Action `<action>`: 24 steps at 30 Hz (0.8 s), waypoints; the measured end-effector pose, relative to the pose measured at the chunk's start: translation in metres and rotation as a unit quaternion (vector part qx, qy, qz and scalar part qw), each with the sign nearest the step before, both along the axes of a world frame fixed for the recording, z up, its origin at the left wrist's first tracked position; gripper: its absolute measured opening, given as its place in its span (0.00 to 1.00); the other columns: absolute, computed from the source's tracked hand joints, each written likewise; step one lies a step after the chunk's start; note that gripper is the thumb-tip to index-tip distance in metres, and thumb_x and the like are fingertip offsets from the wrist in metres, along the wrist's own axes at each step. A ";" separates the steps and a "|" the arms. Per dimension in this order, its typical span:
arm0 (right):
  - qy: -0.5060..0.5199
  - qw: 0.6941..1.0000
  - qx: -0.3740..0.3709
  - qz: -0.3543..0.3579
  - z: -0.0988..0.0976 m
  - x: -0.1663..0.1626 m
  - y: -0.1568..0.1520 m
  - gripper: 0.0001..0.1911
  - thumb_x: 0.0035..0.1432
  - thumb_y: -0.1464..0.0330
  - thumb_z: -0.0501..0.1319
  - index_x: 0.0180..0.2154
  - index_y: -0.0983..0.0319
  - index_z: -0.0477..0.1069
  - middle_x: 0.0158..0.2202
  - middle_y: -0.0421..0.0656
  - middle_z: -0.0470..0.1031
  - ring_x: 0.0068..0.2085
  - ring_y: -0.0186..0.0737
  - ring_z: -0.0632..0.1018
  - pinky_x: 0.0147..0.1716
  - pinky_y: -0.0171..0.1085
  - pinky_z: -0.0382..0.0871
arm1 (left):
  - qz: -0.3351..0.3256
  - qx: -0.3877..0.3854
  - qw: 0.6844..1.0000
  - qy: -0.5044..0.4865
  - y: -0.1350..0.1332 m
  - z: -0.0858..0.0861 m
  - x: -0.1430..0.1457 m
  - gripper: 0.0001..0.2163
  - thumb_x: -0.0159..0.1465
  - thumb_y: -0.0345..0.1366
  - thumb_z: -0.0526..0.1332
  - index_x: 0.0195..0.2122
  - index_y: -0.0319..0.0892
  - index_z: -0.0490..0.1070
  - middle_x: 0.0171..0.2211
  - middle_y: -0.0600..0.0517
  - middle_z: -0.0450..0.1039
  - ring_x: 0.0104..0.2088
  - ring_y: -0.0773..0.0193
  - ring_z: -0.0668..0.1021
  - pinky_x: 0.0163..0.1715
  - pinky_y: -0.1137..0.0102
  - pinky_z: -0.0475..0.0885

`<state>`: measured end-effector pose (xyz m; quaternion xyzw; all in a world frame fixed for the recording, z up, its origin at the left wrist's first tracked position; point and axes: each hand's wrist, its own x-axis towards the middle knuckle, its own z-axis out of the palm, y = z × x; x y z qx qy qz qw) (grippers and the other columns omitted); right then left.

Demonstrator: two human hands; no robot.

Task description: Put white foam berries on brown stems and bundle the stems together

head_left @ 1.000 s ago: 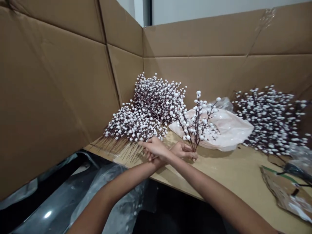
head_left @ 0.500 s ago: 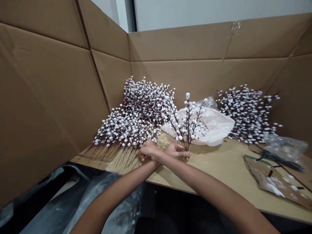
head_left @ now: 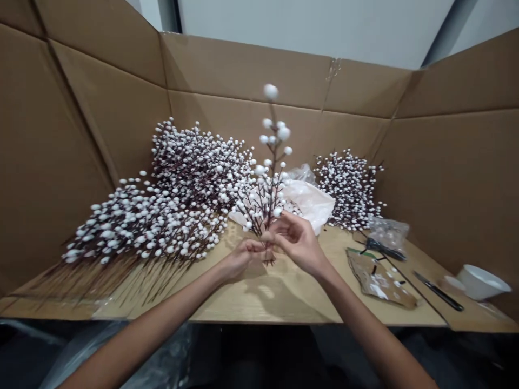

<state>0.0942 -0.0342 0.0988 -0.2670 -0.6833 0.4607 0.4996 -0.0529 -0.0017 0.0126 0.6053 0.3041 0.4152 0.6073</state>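
Observation:
My left hand (head_left: 244, 258) is closed around the lower stems of a small upright bunch of white berry branches (head_left: 259, 208). My right hand (head_left: 299, 242) pinches the lower part of a single berry branch (head_left: 274, 148), which stands taller than the bunch and is slightly blurred. Its stem meets the bunch just above my left fingers, and the two hands almost touch. To the left, a large pile of berry branches (head_left: 150, 221) lies with its bare stems towards the table's front edge.
More berry branches (head_left: 346, 189) are heaped at the back right. Behind the bunch lies a pale plastic bag (head_left: 314, 202). A glue-smeared cardboard piece (head_left: 379, 278), a knife (head_left: 440, 292) and a white bowl (head_left: 484, 282) sit on the right. Cardboard walls (head_left: 259, 70) enclose the table (head_left: 227, 302).
My arms have uncrossed. My right hand has come from the left pile to the bunch with a single branch in it. The view has turned right.

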 end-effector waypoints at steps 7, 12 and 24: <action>-0.048 0.995 -0.091 0.008 -0.025 0.026 0.029 0.16 0.40 0.62 0.69 0.27 0.63 0.66 0.22 0.36 0.70 0.23 0.35 0.76 0.24 0.34 0.72 | -0.007 -0.028 1.000 0.011 -0.002 0.010 0.001 0.11 0.46 0.41 0.70 0.22 0.36 0.77 0.23 0.50 0.75 0.26 0.66 0.73 0.32 0.72 0.66; -0.061 0.994 -0.089 0.010 -0.025 0.021 0.033 0.16 0.39 0.63 0.70 0.25 0.63 0.65 0.20 0.36 0.70 0.22 0.33 0.74 0.23 0.33 0.70 | 0.014 -0.050 0.999 0.006 -0.001 0.007 0.002 0.11 0.43 0.40 0.71 0.22 0.37 0.78 0.23 0.50 0.76 0.26 0.66 0.73 0.31 0.72 0.66; -0.054 0.995 -0.079 -0.017 -0.040 0.022 0.044 0.11 0.40 0.67 0.68 0.23 0.63 0.67 0.21 0.39 0.72 0.23 0.35 0.74 0.24 0.33 0.69 | 0.033 -0.023 0.996 0.084 -0.003 0.011 0.002 0.10 0.48 0.41 0.68 0.24 0.37 0.78 0.23 0.50 0.76 0.23 0.68 0.71 0.24 0.75 0.64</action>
